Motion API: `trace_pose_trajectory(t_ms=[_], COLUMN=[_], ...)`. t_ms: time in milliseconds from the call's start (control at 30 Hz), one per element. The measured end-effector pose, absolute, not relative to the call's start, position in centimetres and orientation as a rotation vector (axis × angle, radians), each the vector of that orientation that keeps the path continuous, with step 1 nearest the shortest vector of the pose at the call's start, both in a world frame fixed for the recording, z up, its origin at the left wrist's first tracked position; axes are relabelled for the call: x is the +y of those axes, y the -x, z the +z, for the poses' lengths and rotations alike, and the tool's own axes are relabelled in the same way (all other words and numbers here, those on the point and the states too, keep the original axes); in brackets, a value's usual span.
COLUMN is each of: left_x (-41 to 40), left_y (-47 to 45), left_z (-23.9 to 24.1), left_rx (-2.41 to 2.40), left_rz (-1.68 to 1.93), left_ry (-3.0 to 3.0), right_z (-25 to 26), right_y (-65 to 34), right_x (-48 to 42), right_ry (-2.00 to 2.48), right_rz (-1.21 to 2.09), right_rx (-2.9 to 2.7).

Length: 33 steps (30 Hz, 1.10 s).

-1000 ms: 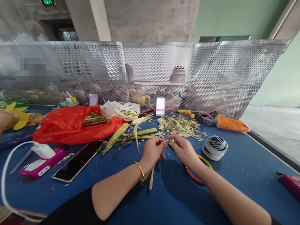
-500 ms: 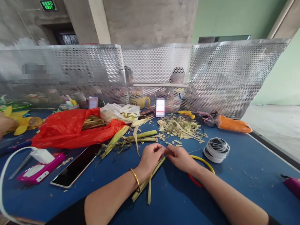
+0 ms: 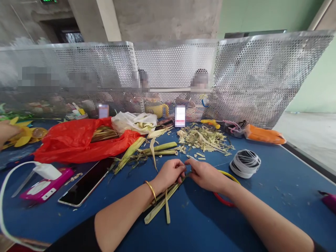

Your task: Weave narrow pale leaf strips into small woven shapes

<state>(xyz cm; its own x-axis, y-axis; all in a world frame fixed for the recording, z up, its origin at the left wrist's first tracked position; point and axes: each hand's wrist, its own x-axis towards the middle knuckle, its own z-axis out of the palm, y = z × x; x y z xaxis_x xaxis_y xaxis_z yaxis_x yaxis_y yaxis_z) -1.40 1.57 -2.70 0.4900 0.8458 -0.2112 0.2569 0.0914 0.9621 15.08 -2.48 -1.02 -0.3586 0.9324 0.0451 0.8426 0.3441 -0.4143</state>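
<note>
My left hand (image 3: 170, 172) is closed around the top of a small bundle of pale green leaf strips (image 3: 160, 204) that trail back toward me on the blue table (image 3: 199, 220). My right hand (image 3: 205, 173) meets it fingertip to fingertip, pinching the same strips at their upper end. A gold bangle (image 3: 151, 190) sits on my left wrist. Under my right wrist lies a red and yellow ring (image 3: 228, 189). A coil of white cord (image 3: 245, 163) rests just right of my hands.
Ahead lie loose corn husks (image 3: 147, 151), a heap of cut husk scraps (image 3: 203, 138), a red plastic bag (image 3: 76, 140) and a white bag (image 3: 133, 122). A phone (image 3: 85, 182) and a pink gadget (image 3: 44, 185) lie left. A perforated metal screen (image 3: 173, 73) walls the table; people sit behind it.
My hands have dropped from a raised position down onto the table. The leaf strips, which hung below my left hand, now lie flat behind it.
</note>
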Motion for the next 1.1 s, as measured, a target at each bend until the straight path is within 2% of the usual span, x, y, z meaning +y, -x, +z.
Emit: trace_pose_trajectory(t_ms=[333, 567, 867, 1100], left_x=[1.4, 1.5, 1.7, 2.0], left_y=[1.4, 1.5, 1.6, 2.0], left_z=[-2.3, -2.4, -2.7, -2.5], left_rx=[1.068, 1.064, 1.035, 0.973], left_rz=[0.49, 0.459, 0.406, 0.357], left_ry=[-1.381, -1.398, -1.473, -1.479], right_z=[0.8, 0.9, -1.5, -2.0], right_y=[-15.5, -15.7, -14.7, -14.7], right_x=[-2.6, -2.6, -2.0, -1.8], right_ry=[1.627, 1.474, 1.3, 1.5], right_rz=[0.115, 0.334, 0.391, 0.432], right_rx=[-2.549, -2.321, -2.162, -2.107])
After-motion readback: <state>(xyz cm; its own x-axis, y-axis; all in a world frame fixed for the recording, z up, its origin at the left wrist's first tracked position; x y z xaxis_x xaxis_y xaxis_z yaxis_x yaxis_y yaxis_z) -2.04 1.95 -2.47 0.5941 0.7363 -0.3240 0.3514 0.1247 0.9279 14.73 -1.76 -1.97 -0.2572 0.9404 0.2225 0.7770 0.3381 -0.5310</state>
